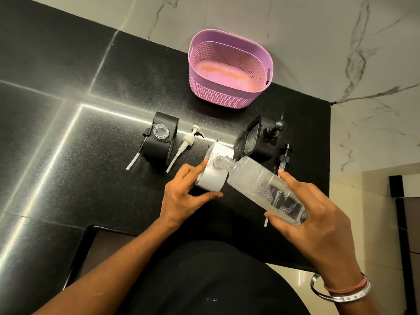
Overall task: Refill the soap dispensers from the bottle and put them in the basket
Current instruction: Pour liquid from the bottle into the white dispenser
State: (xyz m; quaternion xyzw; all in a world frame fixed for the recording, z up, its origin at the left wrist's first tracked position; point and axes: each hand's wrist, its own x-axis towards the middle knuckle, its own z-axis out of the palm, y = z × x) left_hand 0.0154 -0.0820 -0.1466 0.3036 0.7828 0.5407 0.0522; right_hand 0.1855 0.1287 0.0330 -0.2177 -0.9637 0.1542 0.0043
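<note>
The right hand point(311, 214) is wrapping its fingers and thumb round the base end of the clear bottle point(266, 187), tipping it so the neck is meeting the open mouth of the white dispenser point(216, 171), while the left hand point(184, 192) is gripping that dispenser's side, thumb underneath and fingers along the near edge, tilting it toward the pour. Soap and bubbles are sitting low in the bottle, so it is probably handling light now, and the thin plastic looks likely to flex under a squeeze; a hold round the wider body, as here, seems the safe place. Any drip would make both pieces slippery. The white dispenser is looking rigid and smooth-walled, best taken by its flat sides. Behind it, one black dispenser point(160, 142) is standing open with its clear neck showing, a white pump point(185, 144) lying just beside it on the black counter point(68, 123). Another black dispenser point(261, 137) is standing to the right, pump on. The pink basket point(229, 69) is waiting at the back, holding no dispensers yet.
</note>
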